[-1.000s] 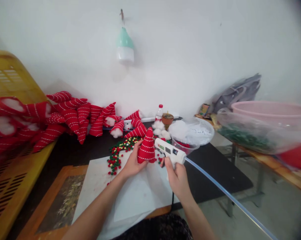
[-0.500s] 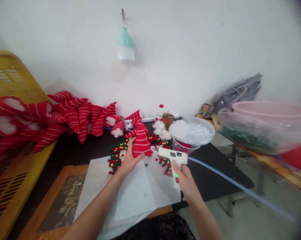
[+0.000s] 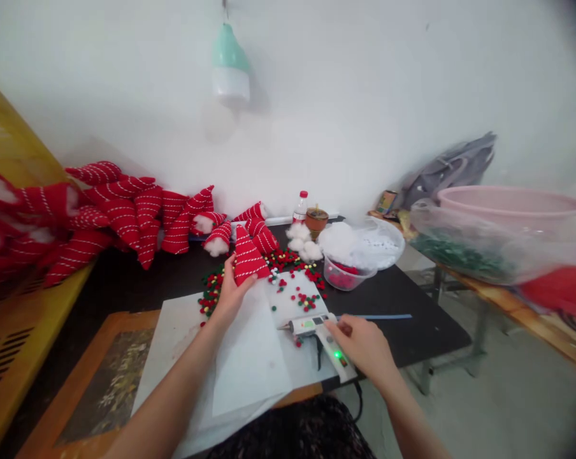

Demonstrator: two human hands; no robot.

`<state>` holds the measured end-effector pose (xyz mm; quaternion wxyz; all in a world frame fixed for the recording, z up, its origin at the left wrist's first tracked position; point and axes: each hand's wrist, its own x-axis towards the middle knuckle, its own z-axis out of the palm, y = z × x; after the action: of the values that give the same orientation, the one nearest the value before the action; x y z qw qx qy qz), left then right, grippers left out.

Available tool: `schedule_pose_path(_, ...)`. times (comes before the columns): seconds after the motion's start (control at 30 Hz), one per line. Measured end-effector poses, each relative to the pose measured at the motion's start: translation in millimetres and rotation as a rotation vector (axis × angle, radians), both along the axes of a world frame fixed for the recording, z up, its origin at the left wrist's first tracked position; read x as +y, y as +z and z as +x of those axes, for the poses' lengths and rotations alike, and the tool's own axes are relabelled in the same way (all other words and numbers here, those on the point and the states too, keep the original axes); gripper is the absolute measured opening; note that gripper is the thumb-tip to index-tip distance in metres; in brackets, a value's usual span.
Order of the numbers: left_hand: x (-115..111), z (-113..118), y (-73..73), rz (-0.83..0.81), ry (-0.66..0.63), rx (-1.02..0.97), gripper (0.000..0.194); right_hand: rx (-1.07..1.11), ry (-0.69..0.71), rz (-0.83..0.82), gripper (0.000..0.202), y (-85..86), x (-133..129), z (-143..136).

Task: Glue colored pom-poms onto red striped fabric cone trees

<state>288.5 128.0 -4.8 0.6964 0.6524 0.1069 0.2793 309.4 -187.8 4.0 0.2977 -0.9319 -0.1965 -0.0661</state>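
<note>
My left hand is wrapped round the lower part of a red cone-shaped hat with white stitched lines, its tip pointing up. On the right, a white hot glue gun lies on its side at the paper's edge, nozzle to the left and a green light on its handle. My right hand has its thumb and curled fingers at the gun's rear end, by the bluish glue stick. White paper lies under both hands. Small red, green and yellow pom-poms are scattered around the hat.
Stuffed red striped cones pile up at left on a yellow plastic crate. White fluff balls, a bottle, a brown pot and a clear tub stand behind. A pink basin sits far right.
The glue gun has come down and turned onto its side, and my right hand has shifted from its handle to its rear. The hat has tilted and moved slightly left with my left hand.
</note>
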Motion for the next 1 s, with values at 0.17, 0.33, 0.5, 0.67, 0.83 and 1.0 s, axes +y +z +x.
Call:
schedule_pose_path(0.17,0,0,-3.4,0.063,-0.001,0.053,0.087,-0.006,0.309,0.005,0.012,22.2,34,51)
schedule_pose_path(0.33,-2,-1,-1.1,0.082,-0.035,0.070,0.089,0.064,0.496,-0.199,0.022,20.8,73,87)
schedule_pose_path(0.5,-6,-6,3.5,0.131,-0.061,0.064,0.086,0.045,0.481,-0.181,0.022,24.8,82,94)
schedule_pose_path(0.67,-9,-7,2.8,0.104,-0.086,0.064,0.088,-0.012,0.540,0.074,0.017,49.2,94,77)
schedule_pose_path(0.83,-11,-8,6.6,0.205,-0.074,0.031,0.086,-0.199,0.692,0.358,0.014,59.1,119,53)
schedule_pose_path(1.0,-12,-6,6.8,0.240,-0.100,0.021,0.084,-0.339,0.728,0.278,0.013,50.6,136,47)
